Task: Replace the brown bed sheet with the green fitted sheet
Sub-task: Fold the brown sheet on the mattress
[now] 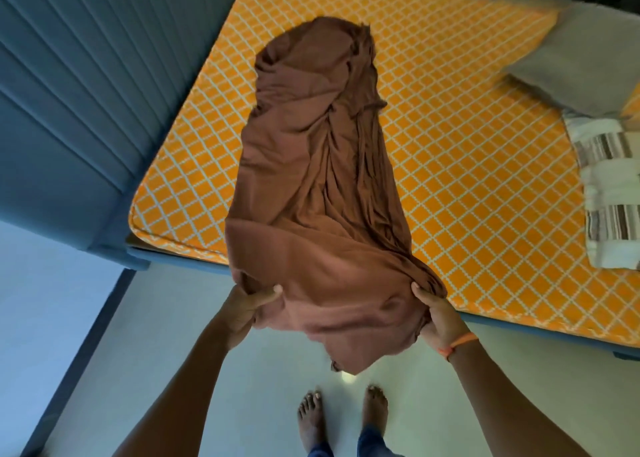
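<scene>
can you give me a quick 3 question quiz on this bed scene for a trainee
1. True or false: the brown sheet is stretched flat over the whole mattress.
2. Which hands grip the brown sheet? A) left hand only B) right hand only C) both
3. Fill in: the striped folded cloth lies on the mattress next to a grey ____.

Key
1. False: it is bunched in a long strip, and the orange patterned mattress is bare around it.
2. C: the left hand and right hand each hold the near end.
3. pillow
</scene>
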Demonstrator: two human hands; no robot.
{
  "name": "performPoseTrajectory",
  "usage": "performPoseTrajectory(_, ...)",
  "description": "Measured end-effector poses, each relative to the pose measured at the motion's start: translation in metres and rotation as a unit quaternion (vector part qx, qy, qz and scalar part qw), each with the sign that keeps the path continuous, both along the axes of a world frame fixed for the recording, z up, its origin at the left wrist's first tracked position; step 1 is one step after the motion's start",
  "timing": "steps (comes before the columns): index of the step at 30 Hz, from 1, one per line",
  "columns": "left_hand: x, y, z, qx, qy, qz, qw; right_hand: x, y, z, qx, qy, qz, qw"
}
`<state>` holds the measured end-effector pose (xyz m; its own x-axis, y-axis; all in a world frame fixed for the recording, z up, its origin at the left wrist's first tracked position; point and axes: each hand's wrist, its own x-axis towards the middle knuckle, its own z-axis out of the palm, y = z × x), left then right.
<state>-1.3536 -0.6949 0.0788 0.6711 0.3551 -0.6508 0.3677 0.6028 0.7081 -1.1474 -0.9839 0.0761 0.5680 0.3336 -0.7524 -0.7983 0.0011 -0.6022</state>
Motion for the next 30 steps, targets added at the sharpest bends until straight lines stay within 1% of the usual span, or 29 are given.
performPoseTrajectory(1, 0.004, 0.003, 0.008, 0.005, 0.005, -0.015, 1.000, 0.003, 0.005, 0.009, 0.008, 0.002, 0.004, 1.000)
performPoseTrajectory(2, 0.006, 0.005, 0.011, 0.020, 0.028, -0.030, 0.999, 0.006, 0.008, 0.014, 0.006, 0.001, 0.017, 1.000)
performPoseTrajectory(5, 0.019, 0.015, 0.017, 0.101, 0.148, -0.080, 0.981, 0.023, 0.012, 0.021, -0.037, -0.002, 0.059, 0.998)
performPoseTrajectory(7, 0.032, 0.023, 0.019, 0.106, 0.213, -0.079, 0.968, 0.037, 0.017, 0.023, -0.074, -0.006, 0.114, 0.991)
performPoseTrajectory(9, 0.058, 0.040, 0.028, 0.101, 0.247, -0.065, 0.962, 0.062, 0.031, 0.022, -0.104, -0.014, 0.174, 0.979)
performPoseTrajectory(11, 0.096, 0.067, 0.039, 0.111, 0.250, -0.069, 0.959, 0.097, 0.057, 0.025, -0.133, -0.027, 0.223, 0.965)
performPoseTrajectory(13, 0.143, 0.097, 0.054, 0.108, 0.257, -0.104, 0.955, 0.143, 0.090, 0.028, -0.136, -0.033, 0.259, 0.956)
performPoseTrajectory(14, 0.169, 0.116, 0.059, 0.084, 0.266, -0.117, 0.953, 0.170, 0.108, 0.029, -0.131, -0.035, 0.267, 0.954)
performPoseTrajectory(16, 0.221, 0.155, 0.058, 0.045, 0.263, -0.111, 0.957, 0.231, 0.148, 0.021, -0.112, -0.033, 0.253, 0.960)
performPoseTrajectory(17, 0.244, 0.171, 0.056, 0.034, 0.247, -0.092, 0.964, 0.255, 0.162, 0.017, -0.112, -0.026, 0.243, 0.963)
performPoseTrajectory(18, 0.269, 0.187, 0.048, 0.025, 0.218, -0.059, 0.974, 0.279, 0.177, 0.009, -0.091, -0.019, 0.222, 0.971)
performPoseTrajectory(20, 0.309, 0.209, 0.022, 0.046, 0.155, 0.019, 0.987, 0.322, 0.201, -0.021, -0.033, -0.015, 0.157, 0.987)
performPoseTrajectory(21, 0.321, 0.217, -0.002, 0.078, 0.145, 0.045, 0.985, 0.334, 0.208, -0.041, -0.027, -0.019, 0.126, 0.991)
performPoseTrajectory(22, 0.326, 0.223, -0.026, 0.133, 0.157, 0.042, 0.978, 0.340, 0.211, -0.063, -0.064, -0.045, 0.118, 0.990)
performPoseTrajectory(23, 0.327, 0.222, -0.058, 0.190, 0.206, 0.005, 0.960, 0.341, 0.211, -0.089, -0.119, -0.082, 0.130, 0.981)
performPoseTrajectory(25, 0.312, 0.204, -0.120, 0.274, 0.283, -0.116, 0.912, 0.319, 0.197, -0.137, -0.234, -0.186, 0.165, 0.940)
performPoseTrajectory(26, 0.296, 0.185, -0.139, 0.279, 0.324, -0.142, 0.893, 0.297, 0.183, -0.162, -0.265, -0.218, 0.188, 0.920)
performPoseTrajectory(27, 0.275, 0.164, -0.150, 0.277, 0.361, -0.149, 0.878, 0.271, 0.166, -0.180, -0.285, -0.226, 0.202, 0.910)
performPoseTrajectory(28, 0.253, 0.146, -0.164, 0.268, 0.384, -0.156, 0.870, 0.242, 0.149, -0.192, -0.312, -0.225, 0.211, 0.898)
performPoseTrajectory(29, 0.232, 0.128, -0.169, 0.259, 0.410, -0.163, 0.859, 0.215, 0.129, -0.203, -0.351, -0.225, 0.219, 0.882)
performPoseTrajectory(30, 0.207, 0.117, -0.187, 0.247, 0.436, -0.170, 0.848, 0.191, 0.112, -0.204, -0.399, -0.207, 0.237, 0.861)
